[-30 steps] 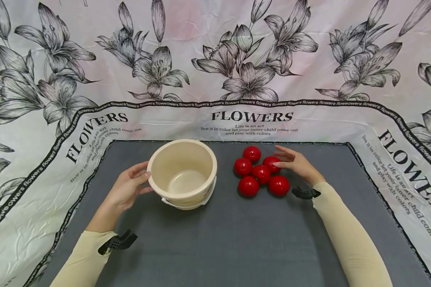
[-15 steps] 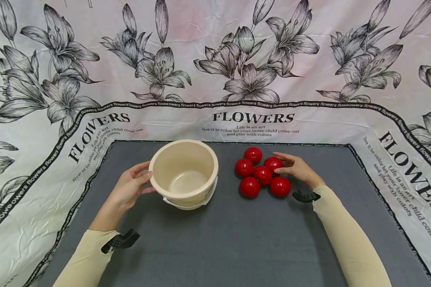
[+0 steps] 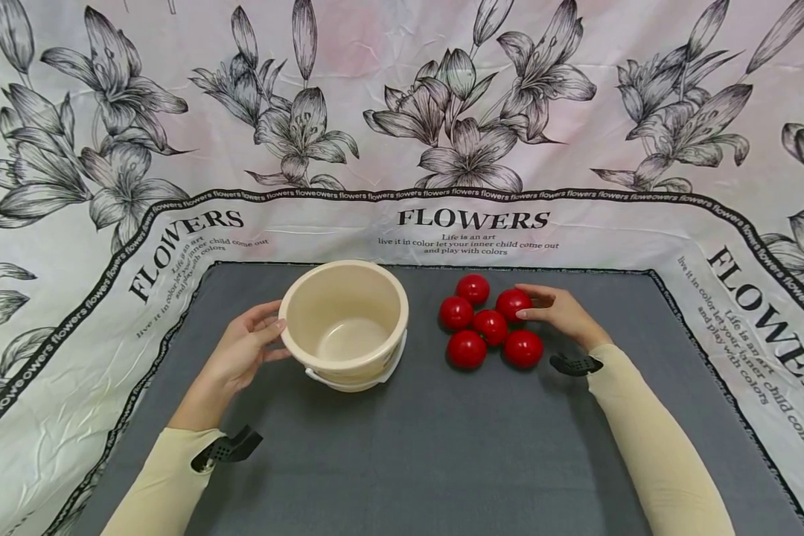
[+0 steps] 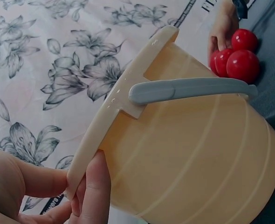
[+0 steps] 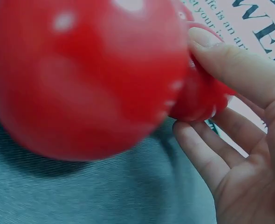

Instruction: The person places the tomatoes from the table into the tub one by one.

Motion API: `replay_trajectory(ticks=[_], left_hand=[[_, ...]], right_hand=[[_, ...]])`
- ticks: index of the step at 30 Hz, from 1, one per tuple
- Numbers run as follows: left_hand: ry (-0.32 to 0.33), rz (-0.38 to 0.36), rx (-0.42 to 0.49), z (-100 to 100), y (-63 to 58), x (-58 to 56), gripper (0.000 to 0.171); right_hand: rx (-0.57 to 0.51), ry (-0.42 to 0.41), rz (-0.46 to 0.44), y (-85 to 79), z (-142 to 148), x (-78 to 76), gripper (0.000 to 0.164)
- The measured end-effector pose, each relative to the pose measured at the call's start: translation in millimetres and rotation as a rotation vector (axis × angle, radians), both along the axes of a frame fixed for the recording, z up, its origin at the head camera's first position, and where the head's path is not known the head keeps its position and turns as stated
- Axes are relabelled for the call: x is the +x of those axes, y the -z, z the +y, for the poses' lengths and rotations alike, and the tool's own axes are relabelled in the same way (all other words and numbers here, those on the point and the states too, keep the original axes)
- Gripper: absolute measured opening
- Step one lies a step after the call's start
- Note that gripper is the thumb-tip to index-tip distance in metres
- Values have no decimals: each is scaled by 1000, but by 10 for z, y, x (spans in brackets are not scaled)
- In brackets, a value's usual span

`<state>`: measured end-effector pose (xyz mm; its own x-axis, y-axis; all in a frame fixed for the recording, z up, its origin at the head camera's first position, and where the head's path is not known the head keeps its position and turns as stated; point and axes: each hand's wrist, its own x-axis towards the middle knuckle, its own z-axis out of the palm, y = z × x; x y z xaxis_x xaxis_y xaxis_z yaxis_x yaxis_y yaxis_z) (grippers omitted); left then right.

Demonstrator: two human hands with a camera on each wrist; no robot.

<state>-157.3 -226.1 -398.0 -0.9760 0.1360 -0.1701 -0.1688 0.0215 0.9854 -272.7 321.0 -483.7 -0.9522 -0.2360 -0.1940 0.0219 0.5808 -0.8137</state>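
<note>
Far left: cream sleeve (image 3: 161, 480), black strap (image 3: 226, 449) at the wrist. Left hand (image 3: 237, 353) next, grip pinching the rim of a cream bucket (image 3: 342, 305) at its left side; left wrist view shows thumb and a finger either side of the rim. Bucket sits on the grey table (image 3: 429, 447), left of centre, mouth up, inner floor visible. Pale handle (image 3: 395, 368) hangs down on its near right side.

Right of bucket, a bit apart: six shiny red balls in a tight cluster. Order: left ball (image 3: 455, 313), front-left ball (image 3: 466, 350), back ball (image 3: 473, 289), middle ball (image 3: 490, 327), held ball (image 3: 513, 304), front-right ball (image 3: 523, 348).

Right hand (image 3: 563, 313) comes in from the right, grip grasping the held ball, thumb on the near side, fingers round the far side. Held ball is at the cluster's right edge, just behind the front-right one; can't tell if lifted. Far right: second black strap (image 3: 575, 365), other cream sleeve (image 3: 656, 439).
</note>
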Motion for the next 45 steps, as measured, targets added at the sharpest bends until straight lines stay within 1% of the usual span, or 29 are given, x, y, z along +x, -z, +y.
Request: replay_trajectory(ticks=[3,7,10,13,15,21,26,31,35,39,45], left_hand=[[4,3,-5,-5,5,-10,55],[13,4,-13,-13,14,-26,55],[18,5,5,-14,19,-40,55],[22,8,30,-9,21,-51,56],[25,6,40,-8,24,-57,56],[19,-4,54,-1,32,-72,55],[6,-8,67,1,23,-64,54],[-1,-16,89,13,6,-62,59],[-2,-17,97,16,2,-63,61],[0,-14,101,15,15,-70,61],[-13,-12,114,12,52,-87,60]], right_hand=[[-3,16,7,-85,16,-28,74],[-27,36,14,-277,7,-74,73],[-58,30,41,-435,-28,-107,69],[-81,28,62,-539,-77,-136,65],[-91,23,64,-573,-115,-145,64],[-124,9,53,-582,-242,-149,64],[-158,-13,45,-620,-378,-213,63],[-189,-29,48,-726,-538,-271,63],[-205,-71,66,-814,-689,-306,62],[-216,-109,68,-891,-848,-335,60],[-218,-145,65,-1045,-1081,-383,60]])
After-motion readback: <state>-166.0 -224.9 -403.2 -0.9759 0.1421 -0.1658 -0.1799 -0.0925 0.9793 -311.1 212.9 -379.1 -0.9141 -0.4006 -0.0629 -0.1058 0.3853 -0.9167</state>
